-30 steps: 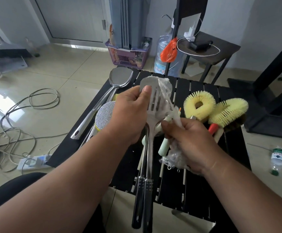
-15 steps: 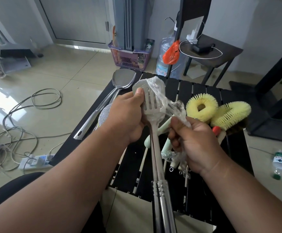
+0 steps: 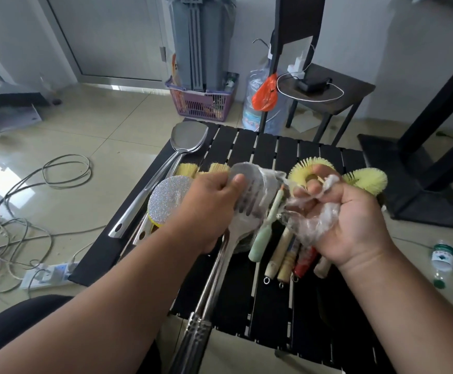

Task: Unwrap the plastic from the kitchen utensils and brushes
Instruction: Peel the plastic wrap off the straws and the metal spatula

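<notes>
My left hand (image 3: 209, 209) grips the head of a steel slotted spatula (image 3: 249, 201), thumb pressed on its top edge; the long handle (image 3: 193, 344) runs down toward me. Clear plastic wrap (image 3: 300, 211) still clings to the spatula head and stretches rightward into my right hand (image 3: 352, 222), which clutches a bunched wad of it. Both hands are above the black slatted table (image 3: 271, 306). Beneath them lie yellow round brushes (image 3: 365, 179), a mint-green handled brush (image 3: 263, 236) and several wooden and red brush handles (image 3: 287, 257).
A plain steel spatula (image 3: 166, 168) lies along the table's left edge beside a glittery silver round scrubber (image 3: 168, 201). Cables and a power strip (image 3: 47, 273) lie on the floor to the left, a bottle (image 3: 442, 257) to the right. A purple basket (image 3: 203, 103) and a side table (image 3: 336, 90) stand behind.
My right hand has pulled the plastic further right and turned palm up with more wrap bunched in it. The spatula head has dropped lower and tilted.
</notes>
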